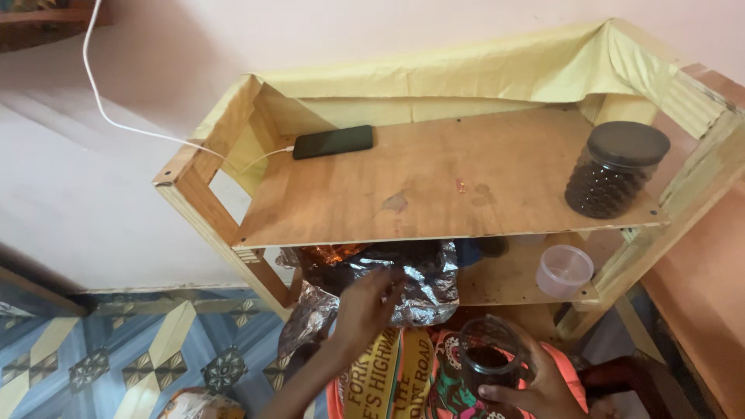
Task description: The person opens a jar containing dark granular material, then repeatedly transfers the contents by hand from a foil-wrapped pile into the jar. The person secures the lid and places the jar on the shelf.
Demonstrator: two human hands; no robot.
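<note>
My left hand [365,306] reaches toward a crumpled silver foil bag [419,283] on the lower shelf of a wooden rack [209,213], fingers touching the foil. My right hand [543,388] grips an open glass jar [490,358] with dark contents, held low near my lap. On the top shelf lies a black phone [334,142] with a white charging cable [132,128]. A dark jar with a black lid [617,167] stands at the shelf's right end. A small clear plastic cup [564,271] sits on the lower shelf.
Yellow paper [466,74] lines the back of the rack against a pale wall. A patterned blue floor tile [132,349] lies at the lower left. Printed cloth [403,380] covers my lap. A brown wooden surface [698,287] is at the right.
</note>
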